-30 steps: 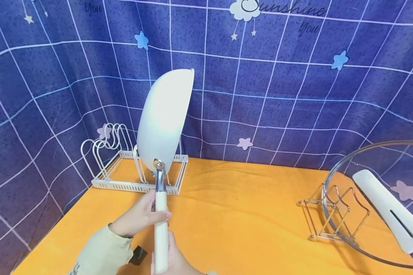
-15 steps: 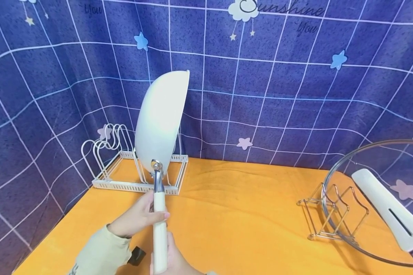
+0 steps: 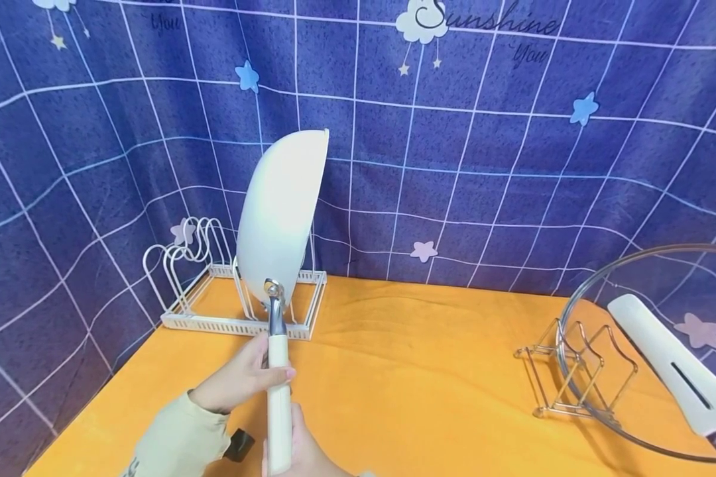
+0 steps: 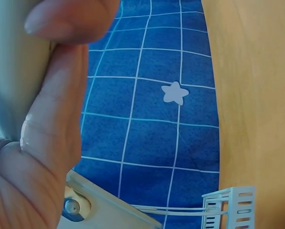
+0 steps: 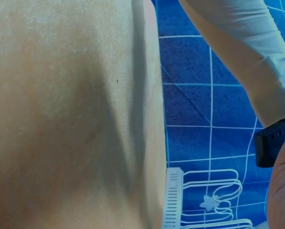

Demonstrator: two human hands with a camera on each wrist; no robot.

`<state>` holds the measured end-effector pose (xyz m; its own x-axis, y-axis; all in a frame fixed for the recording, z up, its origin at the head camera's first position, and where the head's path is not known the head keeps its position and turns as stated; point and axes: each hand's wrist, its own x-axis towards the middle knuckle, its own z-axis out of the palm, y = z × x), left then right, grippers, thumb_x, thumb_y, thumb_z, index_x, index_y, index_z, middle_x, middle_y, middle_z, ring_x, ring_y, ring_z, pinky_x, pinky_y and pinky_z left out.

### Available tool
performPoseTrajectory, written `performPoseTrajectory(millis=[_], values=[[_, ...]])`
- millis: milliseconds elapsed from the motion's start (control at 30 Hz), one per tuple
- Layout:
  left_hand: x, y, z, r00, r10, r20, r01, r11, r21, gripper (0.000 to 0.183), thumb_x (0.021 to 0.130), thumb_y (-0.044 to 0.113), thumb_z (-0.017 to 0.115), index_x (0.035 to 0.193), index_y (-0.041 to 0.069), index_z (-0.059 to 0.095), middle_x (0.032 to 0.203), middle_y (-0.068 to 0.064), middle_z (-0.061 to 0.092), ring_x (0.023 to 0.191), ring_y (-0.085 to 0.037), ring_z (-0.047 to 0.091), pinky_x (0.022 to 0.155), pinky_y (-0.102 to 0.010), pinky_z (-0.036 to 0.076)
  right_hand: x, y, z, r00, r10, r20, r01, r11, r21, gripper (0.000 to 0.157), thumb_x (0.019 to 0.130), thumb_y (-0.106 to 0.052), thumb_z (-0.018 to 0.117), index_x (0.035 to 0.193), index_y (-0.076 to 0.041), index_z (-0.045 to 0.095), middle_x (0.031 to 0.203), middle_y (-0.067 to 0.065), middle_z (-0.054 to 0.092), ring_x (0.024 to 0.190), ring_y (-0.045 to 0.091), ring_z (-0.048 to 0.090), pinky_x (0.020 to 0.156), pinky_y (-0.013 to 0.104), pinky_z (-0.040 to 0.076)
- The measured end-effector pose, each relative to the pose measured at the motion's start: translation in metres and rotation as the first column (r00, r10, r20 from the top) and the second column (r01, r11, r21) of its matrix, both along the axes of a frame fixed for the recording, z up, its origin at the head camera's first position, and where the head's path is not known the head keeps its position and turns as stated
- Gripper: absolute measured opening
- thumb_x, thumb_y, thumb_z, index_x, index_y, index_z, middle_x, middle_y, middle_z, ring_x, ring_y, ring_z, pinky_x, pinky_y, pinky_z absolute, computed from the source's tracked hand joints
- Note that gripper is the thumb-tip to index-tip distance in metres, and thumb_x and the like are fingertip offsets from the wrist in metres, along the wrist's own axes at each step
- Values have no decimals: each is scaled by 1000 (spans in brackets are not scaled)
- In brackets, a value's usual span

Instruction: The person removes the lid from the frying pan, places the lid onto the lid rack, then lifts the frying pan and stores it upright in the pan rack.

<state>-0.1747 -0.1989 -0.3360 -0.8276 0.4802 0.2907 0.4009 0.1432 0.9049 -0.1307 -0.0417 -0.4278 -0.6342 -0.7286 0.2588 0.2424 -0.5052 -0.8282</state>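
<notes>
A white wok (image 3: 282, 212) stands on its side over the white wire rack (image 3: 215, 323), its open side facing right. Its long cream handle (image 3: 279, 417) points toward me, joined by a shiny metal neck. My left hand (image 3: 247, 376) grips the handle near this neck, thumb across the top. Farther back, my right hand (image 3: 307, 447) holds the handle's end from the right side, its fingers mostly hidden below. In the left wrist view, the thumb (image 4: 68, 21) lies over the handle, and the rivet on the wok (image 4: 113, 200) shows beneath.
At the right, a glass lid (image 3: 563, 364) with a metal rim and a long white handle stands upright in a gold wire rack (image 3: 573, 407). A dark blue gridded cloth (image 3: 453, 152) hangs behind the orange tabletop (image 3: 417, 371). More loops of the white rack rise at left.
The wok's upper end has shifted slightly left over the white rack during the first half second. Both hands keep their hold on the handle.
</notes>
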Motion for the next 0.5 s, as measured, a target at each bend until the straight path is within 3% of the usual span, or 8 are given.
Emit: performPoseTrajectory(millis=[133, 500], values=[[-1, 0, -1, 1000, 3, 20, -3, 1000, -2, 21, 86, -6, 58, 95, -7, 39, 81, -5, 44, 73, -12, 49, 66, -25, 46, 0, 0, -2, 1000, -7, 3, 7, 1000, 5, 81, 72, -14, 72, 133, -16, 19, 88, -5, 49, 72, 3, 47, 69, 17, 41], [-2, 3, -6, 996, 40, 85, -39, 999, -15, 29, 86, -3, 59, 104, -11, 37, 84, -7, 41, 75, -16, 48, 68, -26, 46, 1, 4, 2, 999, -35, 20, 34, 998, 58, 78, 68, 0, 63, 131, -11, 18, 88, -3, 49, 73, 4, 49, 69, 17, 42]])
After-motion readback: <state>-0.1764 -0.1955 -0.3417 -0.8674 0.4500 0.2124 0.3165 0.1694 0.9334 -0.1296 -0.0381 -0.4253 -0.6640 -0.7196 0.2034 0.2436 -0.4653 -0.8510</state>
